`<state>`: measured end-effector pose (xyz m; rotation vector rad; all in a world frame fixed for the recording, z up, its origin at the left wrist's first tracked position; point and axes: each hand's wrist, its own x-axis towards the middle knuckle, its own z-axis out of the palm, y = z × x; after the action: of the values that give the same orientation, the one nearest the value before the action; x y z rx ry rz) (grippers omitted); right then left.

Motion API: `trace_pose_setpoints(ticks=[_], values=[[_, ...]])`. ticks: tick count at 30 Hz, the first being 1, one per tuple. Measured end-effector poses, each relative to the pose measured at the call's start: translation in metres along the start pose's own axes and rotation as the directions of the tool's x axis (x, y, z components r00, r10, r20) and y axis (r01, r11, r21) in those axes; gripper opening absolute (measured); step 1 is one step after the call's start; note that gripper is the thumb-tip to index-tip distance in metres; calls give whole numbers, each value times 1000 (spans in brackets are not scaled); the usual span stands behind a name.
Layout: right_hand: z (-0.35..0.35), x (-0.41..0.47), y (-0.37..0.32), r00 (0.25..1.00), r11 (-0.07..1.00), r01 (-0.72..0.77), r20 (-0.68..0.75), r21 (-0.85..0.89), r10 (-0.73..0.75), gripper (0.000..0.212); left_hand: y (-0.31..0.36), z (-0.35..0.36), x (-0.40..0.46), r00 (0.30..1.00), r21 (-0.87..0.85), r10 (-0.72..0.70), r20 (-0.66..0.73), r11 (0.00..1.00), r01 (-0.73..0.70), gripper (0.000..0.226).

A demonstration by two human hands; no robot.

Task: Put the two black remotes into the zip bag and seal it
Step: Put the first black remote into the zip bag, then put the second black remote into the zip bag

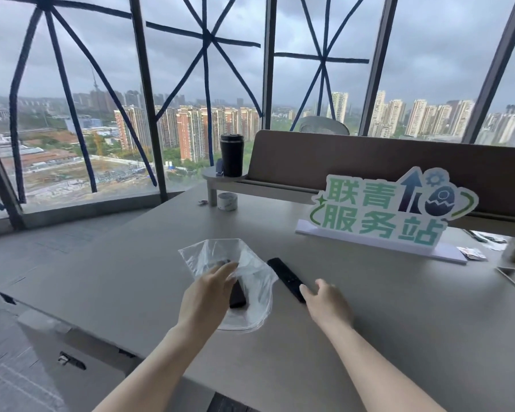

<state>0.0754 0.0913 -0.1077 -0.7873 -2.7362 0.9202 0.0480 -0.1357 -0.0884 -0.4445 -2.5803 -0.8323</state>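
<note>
A clear zip bag lies crumpled on the grey table. One black remote shows under or inside the plastic, partly hidden by my left hand, which rests on the bag with fingers spread. The second black remote lies bare on the table just right of the bag, angled toward the back left. My right hand hovers at its near end, fingers apart, touching or almost touching it.
A green-lettered sign on a white base stands behind the remotes. Further back are a brown divider panel, a black tumbler on a small shelf and a tape roll. The table's edge runs near left.
</note>
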Motion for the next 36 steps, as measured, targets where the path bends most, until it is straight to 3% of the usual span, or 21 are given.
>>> trace_pose_setpoints(ticks=[4, 8, 11, 13, 17, 23, 30, 36], values=[[13, 10, -15, 998, 981, 55, 3, -184, -56, 46, -7, -1, -4, 998, 18, -36, 52, 999, 36, 25], [8, 10, -9, 992, 984, 64, 118, -167, -45, 37, -9, 2, -6, 996, 11, -62, 58, 998, 61, 22], [-18, 0, 19, 979, 988, -49, 205, 147, 18, 30, 2, 12, -3, 994, -7, -80, 70, 997, 81, 24], [-47, -15, 50, 962, 900, -191, 259, 392, 91, 32, 21, 24, 2, 995, -54, -68, 78, 996, 73, 25], [-116, -62, 110, 943, 731, -308, 299, 609, 148, 24, 77, 59, 14, 990, -74, 74, 118, 995, -65, 26], [-171, -100, 140, 949, 654, -312, 253, 689, 186, 20, 175, 89, 19, 946, -217, 266, 184, 950, -225, 26], [-140, -75, 126, 965, 575, -262, 227, 775, 134, 32, 217, 97, 1, 919, -358, 362, 153, 888, -290, 26], [-152, -77, 179, 940, 722, -178, -100, 669, 325, 23, 203, 99, -5, 929, -332, 313, 197, 913, -238, 24]])
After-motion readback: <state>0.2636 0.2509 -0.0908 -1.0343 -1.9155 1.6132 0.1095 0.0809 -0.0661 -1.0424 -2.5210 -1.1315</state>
